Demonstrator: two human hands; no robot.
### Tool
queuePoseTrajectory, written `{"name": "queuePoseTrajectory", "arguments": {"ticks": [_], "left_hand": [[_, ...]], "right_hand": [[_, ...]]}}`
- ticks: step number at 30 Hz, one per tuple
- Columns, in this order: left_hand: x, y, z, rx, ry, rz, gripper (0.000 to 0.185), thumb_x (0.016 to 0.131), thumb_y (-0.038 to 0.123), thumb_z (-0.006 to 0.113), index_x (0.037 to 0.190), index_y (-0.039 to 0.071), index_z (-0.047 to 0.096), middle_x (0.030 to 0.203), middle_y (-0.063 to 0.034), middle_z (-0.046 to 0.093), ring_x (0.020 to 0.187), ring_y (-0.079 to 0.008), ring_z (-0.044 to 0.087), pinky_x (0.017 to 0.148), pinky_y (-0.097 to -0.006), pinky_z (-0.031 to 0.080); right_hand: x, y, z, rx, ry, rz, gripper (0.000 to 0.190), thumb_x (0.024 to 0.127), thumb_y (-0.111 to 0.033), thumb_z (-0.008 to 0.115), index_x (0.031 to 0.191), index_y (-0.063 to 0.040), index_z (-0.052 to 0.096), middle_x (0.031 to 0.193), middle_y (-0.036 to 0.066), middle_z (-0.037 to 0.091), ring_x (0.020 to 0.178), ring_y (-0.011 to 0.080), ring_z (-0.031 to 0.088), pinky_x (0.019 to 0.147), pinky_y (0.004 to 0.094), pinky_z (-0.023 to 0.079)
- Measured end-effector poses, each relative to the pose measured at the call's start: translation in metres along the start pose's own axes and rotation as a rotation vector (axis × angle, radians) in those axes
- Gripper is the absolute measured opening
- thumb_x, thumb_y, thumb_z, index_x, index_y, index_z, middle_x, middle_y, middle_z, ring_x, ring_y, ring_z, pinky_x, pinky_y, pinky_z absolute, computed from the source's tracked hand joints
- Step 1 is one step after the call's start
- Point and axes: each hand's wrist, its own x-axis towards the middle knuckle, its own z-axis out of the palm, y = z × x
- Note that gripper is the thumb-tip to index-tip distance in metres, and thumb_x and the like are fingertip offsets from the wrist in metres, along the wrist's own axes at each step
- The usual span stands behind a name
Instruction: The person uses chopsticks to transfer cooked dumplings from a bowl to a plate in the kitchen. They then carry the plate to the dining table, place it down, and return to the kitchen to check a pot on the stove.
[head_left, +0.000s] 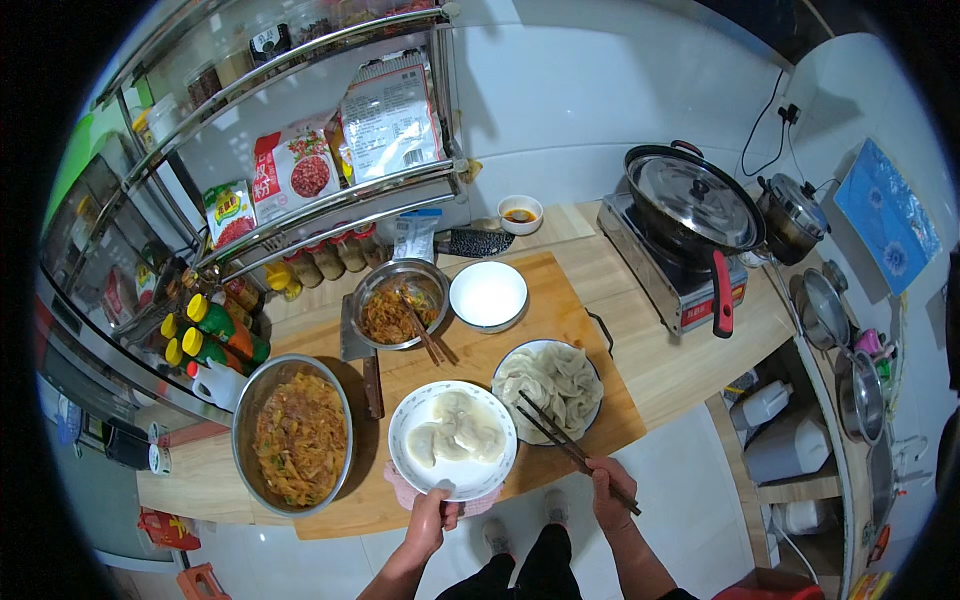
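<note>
My left hand (430, 523) grips the near rim of a white patterned plate (452, 480) that holds several boiled dumplings (457, 431). In my right hand (611, 491) is a pair of dark chopsticks (559, 435). Their tips touch or hover just over a heap of dumplings (551, 382) on a blue-rimmed plate (592, 416), right of the patterned one. Behind them on the wooden board (559, 292) stands a white bowl (488, 294). A steel bowl (446, 289) with shredded filling and wooden chopsticks (420, 326) is left of that.
A large steel bowl of filling (300, 442) and a cleaver (373, 382) lie to the left. At the back stand a small sauce bowl (520, 214) and a sheathed knife (480, 242). To the right, a lidded wok (694, 199) sits on a portable gas stove (675, 300), its red handle pointing towards me.
</note>
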Motion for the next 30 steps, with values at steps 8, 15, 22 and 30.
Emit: {"name": "queuePoseTrajectory", "arguments": {"ticks": [8,15,22,30], "left_hand": [[-0.010,0.000,-0.006,-0.030,0.021,0.006,0.017,0.079,0.019,0.044,0.068,0.007,0.041,0.055,0.0005,0.036,0.043,-0.0079,0.028,0.038,-0.0228,0.022],[-0.012,-0.005,-0.008,-0.002,-0.044,0.012,0.014,0.076,0.020,0.043,0.074,0.006,0.041,0.054,0.0013,0.033,0.042,-0.0087,0.027,0.039,-0.0233,0.021],[-0.020,-0.008,-0.002,0.049,-0.102,0.004,0.015,0.076,0.020,0.043,0.070,0.009,0.037,0.053,0.0024,0.029,0.043,-0.0089,0.024,0.039,-0.0246,0.020],[-0.027,-0.003,0.004,0.031,-0.172,-0.010,0.014,0.080,0.017,0.043,0.071,0.007,0.041,0.053,0.0018,0.033,0.043,-0.0073,0.028,0.039,-0.0230,0.023]], "right_hand": [[0.014,0.019,-0.004,0.148,0.004,0.108,0.027,0.090,-0.022,0.048,0.089,0.005,0.054,0.083,0.012,0.058,0.078,0.0251,0.062,0.076,0.0361,0.051],[0.022,-0.004,-0.022,0.075,0.006,-0.019,0.032,0.089,-0.027,0.050,0.083,0.004,0.052,0.076,0.012,0.054,0.070,0.0275,0.062,0.067,0.0396,0.054],[0.027,-0.067,-0.006,0.010,-0.395,-0.120,0.020,0.080,-0.022,0.063,0.089,-0.004,0.064,0.085,0.012,0.059,0.082,0.0241,0.057,0.069,0.0313,0.047],[0.034,-0.078,0.006,-0.125,-0.693,-0.254,0.022,0.078,-0.019,0.065,0.096,-0.008,0.063,0.092,0.010,0.056,0.080,0.0243,0.057,0.067,0.0313,0.048]]}}
